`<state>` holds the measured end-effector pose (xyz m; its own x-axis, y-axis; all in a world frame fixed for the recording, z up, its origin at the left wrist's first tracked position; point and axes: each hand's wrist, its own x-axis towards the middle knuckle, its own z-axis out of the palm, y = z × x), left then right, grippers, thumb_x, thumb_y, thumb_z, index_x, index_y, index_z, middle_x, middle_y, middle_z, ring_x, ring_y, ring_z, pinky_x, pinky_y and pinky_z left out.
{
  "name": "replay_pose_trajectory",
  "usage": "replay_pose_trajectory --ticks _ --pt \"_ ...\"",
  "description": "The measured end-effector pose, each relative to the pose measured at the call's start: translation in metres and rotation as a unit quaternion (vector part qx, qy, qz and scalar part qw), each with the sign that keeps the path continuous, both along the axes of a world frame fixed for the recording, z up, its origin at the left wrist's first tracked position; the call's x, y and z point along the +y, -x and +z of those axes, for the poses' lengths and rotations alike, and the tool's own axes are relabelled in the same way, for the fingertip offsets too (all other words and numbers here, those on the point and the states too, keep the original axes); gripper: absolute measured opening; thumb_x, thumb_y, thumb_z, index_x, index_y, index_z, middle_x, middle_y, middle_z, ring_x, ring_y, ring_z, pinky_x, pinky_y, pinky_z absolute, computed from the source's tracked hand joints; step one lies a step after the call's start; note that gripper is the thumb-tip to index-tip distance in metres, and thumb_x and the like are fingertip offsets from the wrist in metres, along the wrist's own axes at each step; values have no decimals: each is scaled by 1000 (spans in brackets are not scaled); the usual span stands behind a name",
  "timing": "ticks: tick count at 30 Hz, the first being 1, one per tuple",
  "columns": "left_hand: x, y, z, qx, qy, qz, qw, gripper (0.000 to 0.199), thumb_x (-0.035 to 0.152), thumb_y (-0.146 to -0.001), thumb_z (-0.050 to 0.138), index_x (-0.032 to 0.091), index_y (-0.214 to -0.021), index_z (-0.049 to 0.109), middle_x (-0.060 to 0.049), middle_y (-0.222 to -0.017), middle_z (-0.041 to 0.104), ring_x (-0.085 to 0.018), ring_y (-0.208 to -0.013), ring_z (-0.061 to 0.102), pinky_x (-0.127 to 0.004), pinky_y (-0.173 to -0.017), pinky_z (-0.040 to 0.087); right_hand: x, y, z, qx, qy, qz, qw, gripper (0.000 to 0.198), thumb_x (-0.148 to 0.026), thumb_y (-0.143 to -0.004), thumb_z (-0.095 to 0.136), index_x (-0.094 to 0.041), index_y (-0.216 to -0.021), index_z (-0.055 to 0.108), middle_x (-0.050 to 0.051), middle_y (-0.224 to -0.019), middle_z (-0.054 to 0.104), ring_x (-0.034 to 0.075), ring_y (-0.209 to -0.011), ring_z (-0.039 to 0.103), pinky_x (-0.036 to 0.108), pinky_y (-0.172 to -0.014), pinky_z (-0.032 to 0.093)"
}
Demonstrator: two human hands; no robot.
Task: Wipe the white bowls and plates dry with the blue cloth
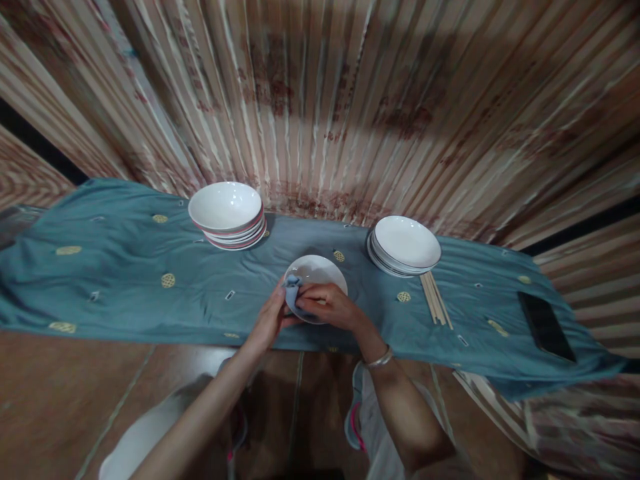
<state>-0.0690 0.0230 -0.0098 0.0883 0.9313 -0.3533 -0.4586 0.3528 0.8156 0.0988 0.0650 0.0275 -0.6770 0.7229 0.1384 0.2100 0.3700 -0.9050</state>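
Note:
Near the table's front edge, my left hand (273,312) grips the left rim of a white plate (325,268), its fingers reaching under it. My right hand (332,307) is closed on a light blue cloth (293,295), which lies over the plate's left side close to my left fingers. Part of the plate's lower side is hidden behind my right hand. The fingertips of my right hand are partly covered by the cloth.
A stack of white bowls (226,207) with red rims stands at the back left of the green tablecloth (200,300). Back right is a stack of plates (407,243), with several chopsticks (435,300) before it. A black phone (546,325) lies far right.

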Motion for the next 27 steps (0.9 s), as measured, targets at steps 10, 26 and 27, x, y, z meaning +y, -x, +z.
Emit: replay_pose_trajectory --ticks 10,26,27 --pt "0 0 3 27 -6 -10 1000 80 53 -80 70 28 -150 40 -10 -138 61 -27 -109 67 -34 -75 62 4 -13 -1 -77 3 40 996 32 -31 -94 52 -14 -69 63 -1 -72 60 10 -66 52 21 -63 39" --pt "2 2 -3 36 -8 -3 999 78 51 -77 74 30 -147 46 -9 -136 63 -28 -114 65 -30 -73 63 -4 -5 -8 -378 -207 -149 890 23 -19 -89 55 -17 -73 71 11 -80 73 23 -79 65 33 -77 48" --pt "2 2 -3 38 -8 -4 999 78 51 -77 73 30 -147 46 -9 -136 62 -29 -115 64 -31 -73 63 -4 -4 -10 -380 -219 -157 885 22 -19 -90 54 -17 -76 71 13 -83 73 24 -82 65 35 -81 48"
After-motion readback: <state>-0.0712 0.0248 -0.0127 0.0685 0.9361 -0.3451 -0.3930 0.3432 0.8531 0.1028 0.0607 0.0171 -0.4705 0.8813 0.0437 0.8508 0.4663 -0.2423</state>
